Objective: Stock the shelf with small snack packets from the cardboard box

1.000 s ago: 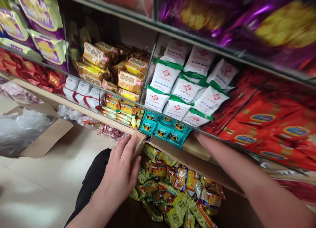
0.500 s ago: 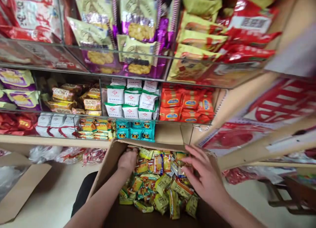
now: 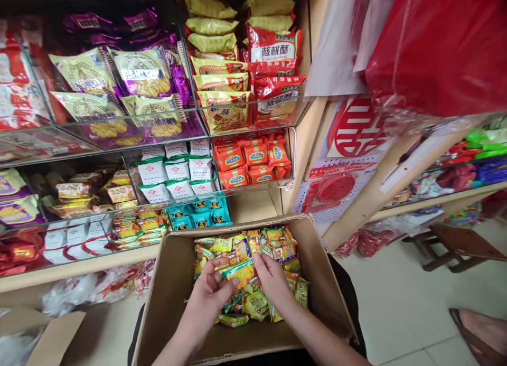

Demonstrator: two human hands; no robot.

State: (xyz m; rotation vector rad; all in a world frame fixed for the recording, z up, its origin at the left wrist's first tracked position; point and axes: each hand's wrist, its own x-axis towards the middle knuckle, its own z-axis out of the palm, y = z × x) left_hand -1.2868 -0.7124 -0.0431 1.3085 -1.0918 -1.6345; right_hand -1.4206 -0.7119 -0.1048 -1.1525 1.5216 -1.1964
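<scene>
Between the hands (image 3: 209, 293), 1 yellow-green packet (image 3: 242, 272)

The single head-worn view looks forward and steeply down from above the open cardboard box (image 3: 166, 281), which sits close at lower centre, both forearms entering from the bottom edge. It faces the shelves (image 3: 253, 207) across the upper left, taking in floor (image 3: 415, 318) at lower right.
</scene>
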